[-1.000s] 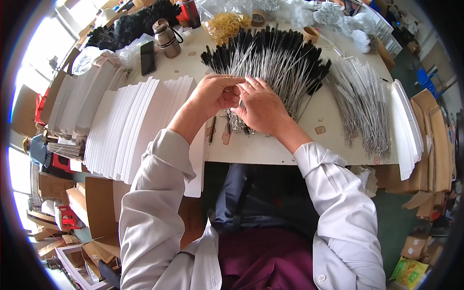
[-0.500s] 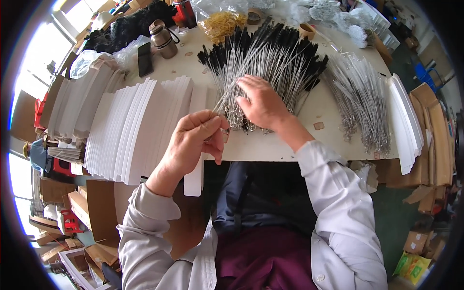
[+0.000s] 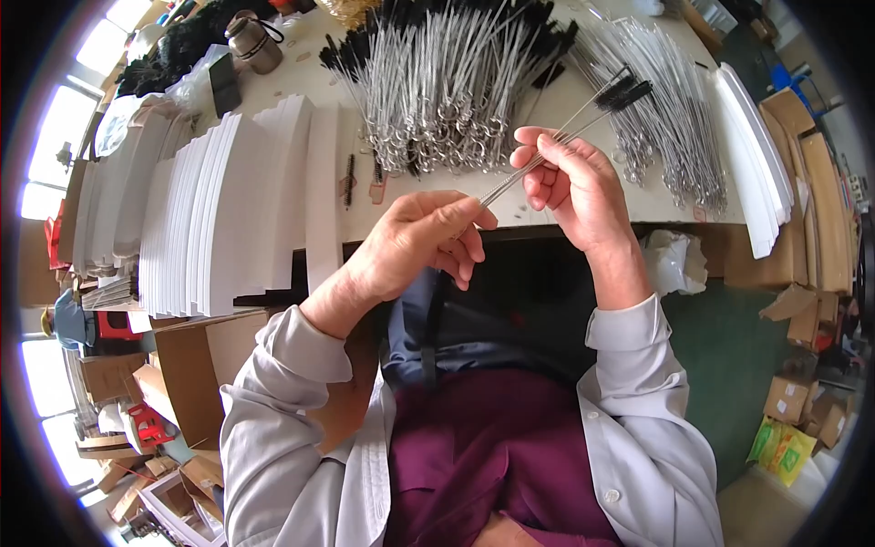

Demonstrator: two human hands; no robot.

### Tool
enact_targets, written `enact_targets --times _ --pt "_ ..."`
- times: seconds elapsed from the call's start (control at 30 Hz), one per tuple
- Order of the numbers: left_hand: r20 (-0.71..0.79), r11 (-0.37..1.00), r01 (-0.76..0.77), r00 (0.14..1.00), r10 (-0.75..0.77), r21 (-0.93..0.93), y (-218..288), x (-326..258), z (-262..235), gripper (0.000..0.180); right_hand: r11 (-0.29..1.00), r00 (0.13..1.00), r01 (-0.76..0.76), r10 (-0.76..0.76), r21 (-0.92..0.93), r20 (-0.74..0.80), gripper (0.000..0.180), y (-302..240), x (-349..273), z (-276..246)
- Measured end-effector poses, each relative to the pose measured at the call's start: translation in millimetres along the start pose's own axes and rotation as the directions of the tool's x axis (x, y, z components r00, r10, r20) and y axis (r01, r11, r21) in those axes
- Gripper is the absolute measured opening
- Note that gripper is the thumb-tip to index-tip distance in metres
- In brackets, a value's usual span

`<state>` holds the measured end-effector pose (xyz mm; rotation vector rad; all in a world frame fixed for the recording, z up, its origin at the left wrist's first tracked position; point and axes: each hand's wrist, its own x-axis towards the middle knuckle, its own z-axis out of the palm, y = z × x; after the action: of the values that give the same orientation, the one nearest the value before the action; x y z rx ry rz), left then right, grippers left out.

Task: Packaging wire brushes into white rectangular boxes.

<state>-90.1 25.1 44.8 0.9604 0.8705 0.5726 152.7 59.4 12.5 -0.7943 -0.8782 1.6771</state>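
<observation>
white card sleeves [image 3: 228,210] stand stacked at nine o'clock; brown cartons [image 3: 802,301] lie at three. left hand [image 3: 415,251] and right hand [image 3: 574,182] pinch thin wire brushes [image 3: 565,137] above the table edge [image 3: 510,214], black bristle tips pointing toward one o'clock, long axis diagonal.

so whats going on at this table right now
A person in a grey shirt holds a couple of thin wire brushes with black bristle tips, raised above the table edge. The left hand pinches the handle end, the right hand holds them farther up. Behind lies a big pile of the same brushes, with stacks of white card sleeves to the left.
</observation>
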Motion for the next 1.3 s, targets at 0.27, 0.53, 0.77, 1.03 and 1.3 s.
enact_targets --times 0.27,0.53,0.77,1.03,1.3 --pt "0.131 0.965 0.069 0.991 -0.036 -0.252 -29.5 13.7 4.7 0.037 0.999 0.998 0.03 -0.031 -0.022 -0.058 0.031 8.4 -32.7 -31.7" --pt "0.297 0.872 0.118 0.954 0.033 -0.476 -64.2 28.7 11.8 0.02 0.999 0.994 0.039 -0.038 0.008 -0.1 0.033 15.1 -46.5 -37.5" --pt "0.276 0.777 0.109 0.957 0.085 -0.62 -77.6 27.4 27.2 0.021 0.993 0.993 0.069 -0.06 0.096 -0.102 0.033 23.2 -51.9 -40.3" --pt "0.147 0.894 0.029 0.988 0.042 -0.447 -84.6 27.3 21.7 0.02 0.995 0.987 0.101 -0.099 0.01 -0.129 0.032 21.7 -61.2 -39.8" --pt "0.155 0.925 0.073 0.988 -0.015 -0.373 -72.5 23.6 11.3 0.01 0.987 0.975 0.152 -0.158 -0.047 -0.156 0.03 19.7 -67.4 -40.0"
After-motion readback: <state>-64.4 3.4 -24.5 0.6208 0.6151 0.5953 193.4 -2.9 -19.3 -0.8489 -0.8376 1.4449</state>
